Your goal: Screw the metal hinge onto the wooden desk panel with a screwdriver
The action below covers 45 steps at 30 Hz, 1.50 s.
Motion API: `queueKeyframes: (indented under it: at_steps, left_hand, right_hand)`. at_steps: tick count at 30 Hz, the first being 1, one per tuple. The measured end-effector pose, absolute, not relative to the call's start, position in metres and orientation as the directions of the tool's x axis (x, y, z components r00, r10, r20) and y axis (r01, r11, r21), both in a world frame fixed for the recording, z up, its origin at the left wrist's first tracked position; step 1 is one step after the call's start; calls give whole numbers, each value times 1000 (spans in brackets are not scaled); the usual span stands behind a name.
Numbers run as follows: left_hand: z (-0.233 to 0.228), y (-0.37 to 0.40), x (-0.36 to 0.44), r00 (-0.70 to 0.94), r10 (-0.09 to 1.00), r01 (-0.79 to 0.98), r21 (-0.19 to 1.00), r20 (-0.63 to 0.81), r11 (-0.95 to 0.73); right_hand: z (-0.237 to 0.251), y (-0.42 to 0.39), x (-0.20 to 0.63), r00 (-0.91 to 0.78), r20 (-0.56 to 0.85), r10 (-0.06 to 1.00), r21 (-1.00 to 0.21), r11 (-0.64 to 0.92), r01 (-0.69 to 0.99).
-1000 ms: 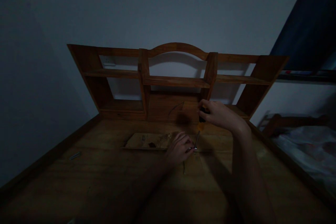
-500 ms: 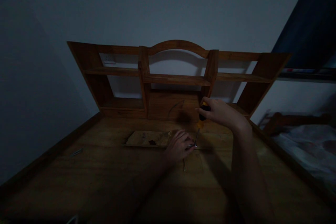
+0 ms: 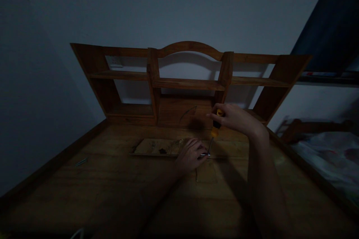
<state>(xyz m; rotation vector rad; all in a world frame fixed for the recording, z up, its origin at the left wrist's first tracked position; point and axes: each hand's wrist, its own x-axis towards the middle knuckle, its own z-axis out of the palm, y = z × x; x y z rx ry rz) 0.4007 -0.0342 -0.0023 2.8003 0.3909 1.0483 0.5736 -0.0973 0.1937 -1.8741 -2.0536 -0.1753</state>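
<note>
My right hand point(image 3: 234, 117) is wrapped round the yellow and black handle of a screwdriver point(image 3: 215, 131), held nearly upright. The shaft points down to a small shiny metal piece point(image 3: 205, 154), and its tip appears to meet it. My left hand point(image 3: 192, 154) pinches this piece between its fingers, which partly hide it; its exact kind is too dark to make out. Under and beside the left hand lies a flat wooden board point(image 3: 157, 146) with dark stains and a rough patch. A thin bent wire point(image 3: 196, 177) shows just in front of the hand.
The wooden desk top point(image 3: 117, 186) spreads all round. A wooden shelf unit point(image 3: 189, 85) stands along its back against the wall. At the left lies a small metal object point(image 3: 81, 162). A pale curved thing point(image 3: 77, 233) shows at the bottom edge. Beyond the right edge is whitish bedding point(image 3: 331, 157).
The screwdriver and both hands stay almost where they were; the right fingers have shifted slightly on the handle. The camera view has moved a little.
</note>
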Motion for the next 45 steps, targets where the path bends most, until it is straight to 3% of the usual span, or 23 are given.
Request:
queueKeyframes:
  at_steps: [8,14,22,29,36,42,45]
  left_hand:
    - [0,-35,401,740,277,187,208,613,-960]
    - [-2,-34,402,740,274,184,207,614,-961]
    - [-4,-34,402,741,281,195,205,609,-959]
    - [-4,-33,403,738,267,184,196,620,-963]
    - [-7,-32,402,737,263,189,183,622,-965]
    - [-6,-32,401,748,259,193,174,611,-966]
    - [-6,-32,401,747,260,194,173,612,-966]
  right_hand:
    - [196,-100,572,-114,317,942,-197,183,963]
    - [193,-98,568,-7,336,942,-164,66,984]
    - [197,-100,567,-83,306,948,-169,140,976]
    - [197,-98,561,4,359,933,-109,38,993]
    - [197,-99,561,-145,343,928,-155,208,966]
    - [195,-98,560,8,375,927,-73,21,997]
    - [198,-99,560,-42,348,937,-130,93,987]
